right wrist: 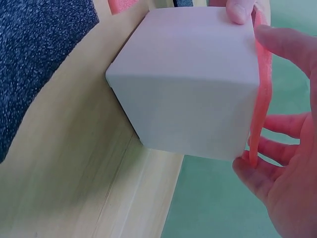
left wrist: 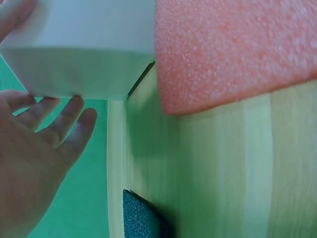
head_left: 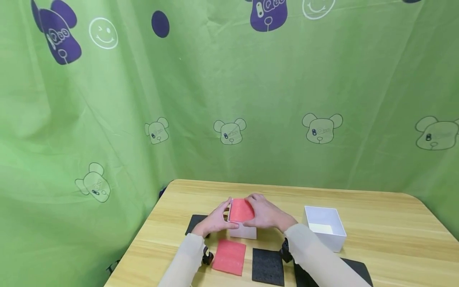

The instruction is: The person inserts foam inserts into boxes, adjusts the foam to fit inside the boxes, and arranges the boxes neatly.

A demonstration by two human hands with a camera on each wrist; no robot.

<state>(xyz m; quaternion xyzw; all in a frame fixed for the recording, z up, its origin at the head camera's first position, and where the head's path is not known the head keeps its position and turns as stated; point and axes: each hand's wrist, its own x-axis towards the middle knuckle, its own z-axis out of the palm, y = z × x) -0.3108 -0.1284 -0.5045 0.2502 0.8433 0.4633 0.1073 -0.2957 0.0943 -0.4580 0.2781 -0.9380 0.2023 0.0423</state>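
Grainy red foam sheet (left wrist: 237,49), smooth matt white box (right wrist: 185,111), wood-grained tabletop (head_left: 387,223)

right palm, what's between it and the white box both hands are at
A red foam sheet, at the top of the white box; the right wrist view shows it.

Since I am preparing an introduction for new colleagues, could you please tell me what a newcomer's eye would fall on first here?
A newcomer would probably notice the green curtain first, printed with cartoon bear heads and hanging behind the wooden table. Next comes the red foam sheet at the top of the white box, between the left hand and the right hand. A second, open box stands to their right.
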